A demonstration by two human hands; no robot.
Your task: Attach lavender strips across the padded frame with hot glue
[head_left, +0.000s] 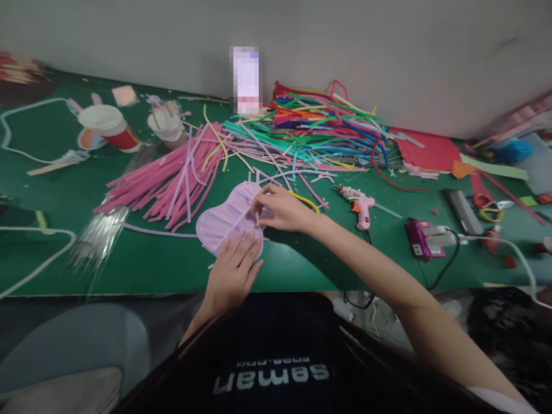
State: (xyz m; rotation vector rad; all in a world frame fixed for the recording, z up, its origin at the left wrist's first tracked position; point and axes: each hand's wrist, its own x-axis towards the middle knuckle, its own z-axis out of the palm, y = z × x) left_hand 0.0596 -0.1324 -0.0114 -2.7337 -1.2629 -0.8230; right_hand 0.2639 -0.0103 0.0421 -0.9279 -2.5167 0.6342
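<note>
Two hands work on one lilac wing-shaped piece (215,221), which lies on the green table (159,270) directly beneath them. The left hand (233,264) rests flat on its near side, fingers slightly spread, the wrist crossing the table's front edge. The right hand (276,208) bends over the piece's right part, thumb and fingers drawn to a narrow gap; whether they pinch anything I cannot tell.

Green surface shows between the piece and the front edge, and runs on to the right beneath the right forearm. Left of the hands, a lilac strip (159,232) extends from near the piece's outline, and a fan of pink stems (146,184) comes close to its upper left rim. Beyond the hands, a heap of coloured stems (319,138) bounds the far side, reaching towards the wall. Just past the right hand's wrist lies a yellow stem (307,202); farther right, the pink glue gun (363,211) stands apart from the forearm. Well to the right sits a purple box (417,237).
</note>
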